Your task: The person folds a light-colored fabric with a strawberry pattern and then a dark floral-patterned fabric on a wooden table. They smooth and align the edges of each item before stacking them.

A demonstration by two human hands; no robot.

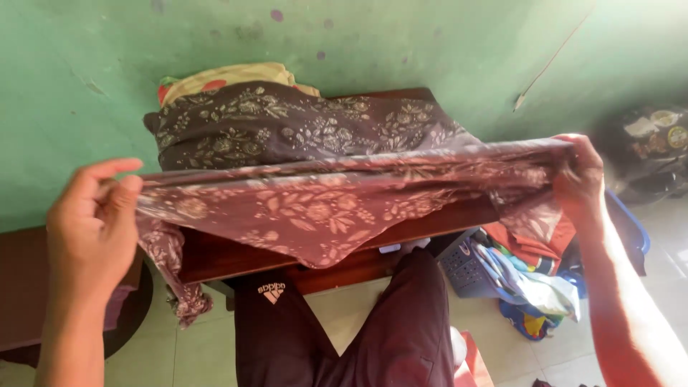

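Hands, left (93, 222) and right (577, 179), gripped my floral cloth (322, 204) taut; blue basket (631, 226) held bright clothes (530, 279).

The fingertips of the right hand (579, 179) are buried in the bunched end of the maroon floral cloth (322, 204), so the grip there cannot be made out. Both forearms are cut off by the bottom edge of the frame. Much of the wooden table (423, 226) is covered by the stretched cloth and by the dark folded floral fabric (287, 125). Only a sliver of the yellow cloth (229, 75) is seen behind that pile. The blue basket (631, 222) at the right is largely hidden by the right arm. The dark bag (648, 143) at the upper right is blurred.
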